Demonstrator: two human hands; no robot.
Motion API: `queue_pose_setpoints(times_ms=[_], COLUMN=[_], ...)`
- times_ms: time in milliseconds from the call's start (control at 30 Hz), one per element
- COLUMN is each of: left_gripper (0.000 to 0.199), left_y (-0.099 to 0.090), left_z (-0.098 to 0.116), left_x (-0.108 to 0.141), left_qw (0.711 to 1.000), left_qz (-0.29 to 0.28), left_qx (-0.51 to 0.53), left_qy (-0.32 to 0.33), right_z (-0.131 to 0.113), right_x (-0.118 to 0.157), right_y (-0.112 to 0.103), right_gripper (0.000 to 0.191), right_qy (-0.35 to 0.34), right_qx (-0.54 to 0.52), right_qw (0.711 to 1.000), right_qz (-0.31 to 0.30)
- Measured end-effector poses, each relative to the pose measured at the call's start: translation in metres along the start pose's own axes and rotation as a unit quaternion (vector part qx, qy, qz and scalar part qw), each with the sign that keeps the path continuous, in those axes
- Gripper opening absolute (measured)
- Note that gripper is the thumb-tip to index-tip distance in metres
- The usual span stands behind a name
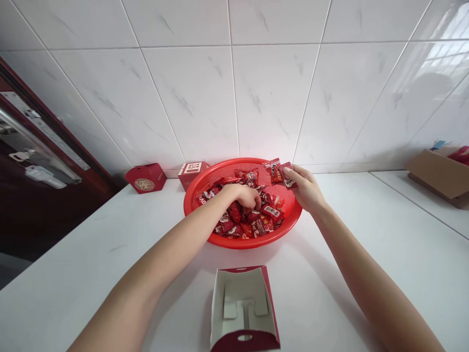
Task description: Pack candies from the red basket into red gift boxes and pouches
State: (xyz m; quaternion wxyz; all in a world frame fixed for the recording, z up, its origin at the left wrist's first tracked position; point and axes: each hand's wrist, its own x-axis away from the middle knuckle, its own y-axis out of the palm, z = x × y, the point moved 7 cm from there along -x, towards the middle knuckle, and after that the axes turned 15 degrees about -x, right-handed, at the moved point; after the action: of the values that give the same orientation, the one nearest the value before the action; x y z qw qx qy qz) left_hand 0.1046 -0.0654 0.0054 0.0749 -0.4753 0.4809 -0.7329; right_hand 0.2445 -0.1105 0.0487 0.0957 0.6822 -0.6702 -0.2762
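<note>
A round red plastic basket (252, 243) holds many candies (271, 211) in red wrappers. My left hand (249, 196) reaches down into the candies near the basket's middle, fingers curled, their tips hidden among the wrappers. At the basket's right rim, my right hand (303, 186) pinches red candy packets (287, 175) between thumb and fingers. In front of the basket stands an open red box (271, 298) with a pale inside; its interior shows bare folded bottom flaps.
Behind the basket on the left are a closed red box (146, 178) and another red box (193, 175) by the tiled wall. A brown cardboard box (437, 176) sits at the far right. A dark red door (32, 195) is at the left.
</note>
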Motion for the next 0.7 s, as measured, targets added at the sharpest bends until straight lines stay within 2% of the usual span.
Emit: queue_pose_setpoints(times_ms=[67, 233, 467, 700], left_gripper=[0.054, 0.048, 0.07, 0.058], left_y=[0.002, 0.002, 0.008, 0.012], left_z=[0.0, 0.0, 0.003, 0.0], left_x=[0.001, 0.003, -0.001, -0.012], left_qw=[1.0, 0.999, 0.997, 0.997], left_qz=[-0.021, -0.034, -0.053, -0.047], left_qx=[-0.002, -0.01, 0.001, 0.02], left_qy=[-0.003, 0.001, 0.05, 0.066], right_z=[0.0, 0.001, 0.001, 0.001], right_x=[0.0, -0.001, -0.001, 0.0], right_y=[0.0, -0.001, 0.0, 0.0], right_gripper=[0.038, 0.038, 0.035, 0.035], right_qy=[0.0, 0.001, 0.005, 0.002], right_qx=[-0.005, -0.017, -0.025, -0.001], right_qw=[1.0, 1.0, 1.0, 1.0], right_qz=[-0.001, 0.002, -0.004, -0.01])
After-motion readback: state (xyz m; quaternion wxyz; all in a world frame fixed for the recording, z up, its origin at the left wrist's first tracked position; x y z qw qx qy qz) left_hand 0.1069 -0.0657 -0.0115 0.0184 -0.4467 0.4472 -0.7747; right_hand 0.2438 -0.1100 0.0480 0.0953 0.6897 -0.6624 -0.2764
